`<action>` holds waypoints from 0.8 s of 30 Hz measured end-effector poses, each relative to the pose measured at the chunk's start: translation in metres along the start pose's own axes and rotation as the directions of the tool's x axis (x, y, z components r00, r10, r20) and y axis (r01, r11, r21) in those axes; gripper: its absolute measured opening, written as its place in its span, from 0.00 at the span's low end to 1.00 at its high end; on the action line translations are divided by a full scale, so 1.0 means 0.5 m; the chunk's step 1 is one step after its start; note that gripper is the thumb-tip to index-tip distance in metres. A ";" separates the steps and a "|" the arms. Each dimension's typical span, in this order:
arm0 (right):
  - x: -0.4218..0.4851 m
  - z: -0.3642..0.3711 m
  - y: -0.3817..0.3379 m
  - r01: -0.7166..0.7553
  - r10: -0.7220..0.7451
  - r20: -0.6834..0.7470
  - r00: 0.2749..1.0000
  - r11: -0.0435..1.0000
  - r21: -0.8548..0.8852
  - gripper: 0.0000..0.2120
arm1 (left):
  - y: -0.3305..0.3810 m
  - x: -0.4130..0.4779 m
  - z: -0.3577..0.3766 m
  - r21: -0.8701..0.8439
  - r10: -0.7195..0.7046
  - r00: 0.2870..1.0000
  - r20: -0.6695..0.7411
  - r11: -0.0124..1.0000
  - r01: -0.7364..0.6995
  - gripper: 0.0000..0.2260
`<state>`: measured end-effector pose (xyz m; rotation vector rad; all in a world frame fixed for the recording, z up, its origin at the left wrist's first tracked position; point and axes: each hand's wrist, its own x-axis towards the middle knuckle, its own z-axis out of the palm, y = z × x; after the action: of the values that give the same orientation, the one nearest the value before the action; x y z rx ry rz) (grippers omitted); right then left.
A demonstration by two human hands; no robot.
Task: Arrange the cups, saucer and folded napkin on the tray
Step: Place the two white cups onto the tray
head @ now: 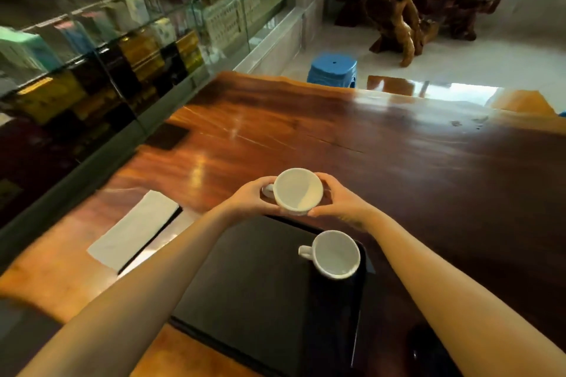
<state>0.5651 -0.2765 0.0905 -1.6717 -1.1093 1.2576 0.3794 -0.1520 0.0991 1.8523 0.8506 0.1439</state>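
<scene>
Both hands' grip (pixel 295 197) clasped cup (pixel 298 190) beyond tray (pixel 245 285) | risk: clipping tray rim, striking cup on tray (pixel 336 254) | napkin (pixel 134 232) left of tray

White cups (pixel 297 191), black tray (pixel 260 285)

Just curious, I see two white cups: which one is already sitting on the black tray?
The nearer cup, standing free at the tray's far right corner. The other cup is gripped between the left hand and right hand by the tray's far edge.
</scene>
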 end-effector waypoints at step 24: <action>0.129 0.270 0.145 -0.234 0.247 -0.138 0.959 0.966 0.106 0.39 | -0.272 0.015 -0.052 0.105 -0.132 0.978 0.160 0.988 0.116 0.29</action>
<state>0.4572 -0.2315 -0.0282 -1.8415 -0.7659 1.2863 0.3067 -0.1001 -0.0067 1.8641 0.8655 -0.1313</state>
